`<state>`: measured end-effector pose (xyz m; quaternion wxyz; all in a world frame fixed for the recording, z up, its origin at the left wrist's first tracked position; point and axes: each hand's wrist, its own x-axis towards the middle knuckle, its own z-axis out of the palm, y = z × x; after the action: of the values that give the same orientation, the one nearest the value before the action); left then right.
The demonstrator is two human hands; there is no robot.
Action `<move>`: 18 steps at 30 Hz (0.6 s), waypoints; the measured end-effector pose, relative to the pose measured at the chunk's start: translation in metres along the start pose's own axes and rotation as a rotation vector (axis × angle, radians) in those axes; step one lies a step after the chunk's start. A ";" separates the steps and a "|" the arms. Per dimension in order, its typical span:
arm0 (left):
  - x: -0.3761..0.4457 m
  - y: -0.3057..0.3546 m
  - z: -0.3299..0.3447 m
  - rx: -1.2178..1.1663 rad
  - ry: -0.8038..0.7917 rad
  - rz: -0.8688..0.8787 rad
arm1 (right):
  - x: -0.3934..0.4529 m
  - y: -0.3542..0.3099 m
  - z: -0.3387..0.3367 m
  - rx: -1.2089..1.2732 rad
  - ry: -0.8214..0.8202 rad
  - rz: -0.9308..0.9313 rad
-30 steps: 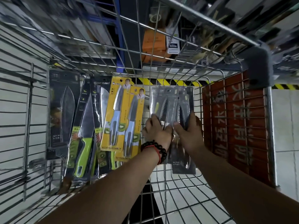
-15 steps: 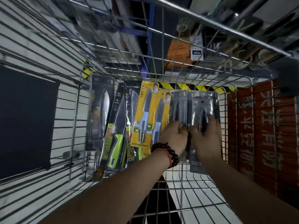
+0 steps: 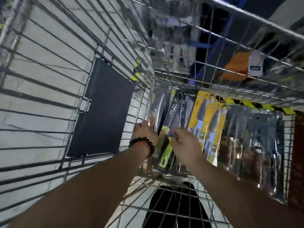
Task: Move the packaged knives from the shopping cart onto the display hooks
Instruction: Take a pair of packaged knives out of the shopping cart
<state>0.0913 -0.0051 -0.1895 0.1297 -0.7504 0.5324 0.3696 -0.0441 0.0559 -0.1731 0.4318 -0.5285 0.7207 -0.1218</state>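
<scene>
Several packaged knives stand against the far wall of the wire shopping cart [image 3: 218,45]. From left to right they are a dark knife pack [image 3: 160,109], black packs with green-handled knives [image 3: 180,111], two yellow packs [image 3: 209,122] and grey serrated-knife packs [image 3: 256,137]. My left hand [image 3: 144,131], with a bead bracelet at the wrist, curls around the left edge of the dark knife pack. My right hand [image 3: 185,143] pinches the front of the green-handled knife pack. The view is blurred by motion. No display hooks can be made out.
A black panel [image 3: 102,109] hangs on the cart's left wire wall. A red sign [image 3: 298,153] covers the right wall. Behind the cart are an orange box [image 3: 236,66] and blurred shelf goods. Yellow-black hazard tape [image 3: 263,106] marks the floor.
Both hands have left the grey serrated-knife packs and moved left to the dark and green-handled packs. My view has swung left, so the packs now sit further right in the frame.
</scene>
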 end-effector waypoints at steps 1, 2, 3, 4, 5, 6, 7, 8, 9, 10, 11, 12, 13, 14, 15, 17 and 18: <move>0.002 -0.004 0.003 0.009 -0.015 -0.007 | 0.004 -0.005 0.007 -0.106 -0.070 -0.072; 0.004 -0.008 0.006 -0.008 -0.042 -0.007 | 0.009 -0.008 0.014 -0.228 -0.144 -0.145; 0.007 -0.009 0.010 -0.058 -0.074 -0.016 | 0.013 -0.011 0.019 -0.351 -0.209 -0.221; 0.009 -0.010 0.011 -0.114 -0.111 -0.030 | 0.018 -0.013 0.022 -0.470 -0.277 -0.276; 0.012 -0.011 0.013 -0.130 -0.129 -0.036 | 0.023 -0.015 0.024 -0.585 -0.327 -0.320; 0.015 -0.012 0.013 -0.133 -0.131 -0.038 | 0.029 -0.014 0.026 -0.688 -0.368 -0.358; 0.018 -0.014 0.012 -0.128 -0.118 -0.054 | 0.033 -0.015 0.027 -0.772 -0.397 -0.392; 0.021 -0.017 0.011 -0.137 -0.107 -0.069 | 0.037 -0.015 0.028 -0.840 -0.423 -0.413; 0.022 -0.018 0.009 -0.145 -0.102 -0.077 | 0.041 -0.014 0.029 -0.890 -0.438 -0.423; 0.024 -0.018 0.008 -0.143 -0.099 -0.071 | 0.044 -0.013 0.029 -0.916 -0.441 -0.425; 0.026 -0.018 0.008 -0.128 -0.099 -0.066 | 0.046 -0.011 0.029 -0.920 -0.433 -0.421; 0.027 -0.017 0.008 -0.105 -0.098 -0.066 | 0.047 -0.010 0.027 -0.916 -0.417 -0.413; 0.029 -0.015 0.009 -0.085 -0.102 -0.075 | 0.048 -0.009 0.026 -0.917 -0.405 -0.402; 0.030 -0.012 0.011 -0.065 -0.114 -0.095 | 0.049 -0.009 0.023 -0.927 -0.404 -0.388; 0.031 -0.008 0.014 -0.050 -0.125 -0.123 | 0.049 -0.009 0.021 -0.941 -0.411 -0.371; 0.035 -0.003 0.022 -0.056 -0.107 -0.179 | 0.048 -0.008 0.019 -0.928 -0.426 -0.335; 0.036 -0.002 0.026 -0.083 -0.083 -0.201 | 0.048 -0.008 0.018 -0.900 -0.427 -0.319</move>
<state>0.0881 -0.0147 -0.2328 0.1569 -0.7888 0.4327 0.4073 -0.0283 0.0163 -0.2026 0.2754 -0.7779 0.5082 0.2463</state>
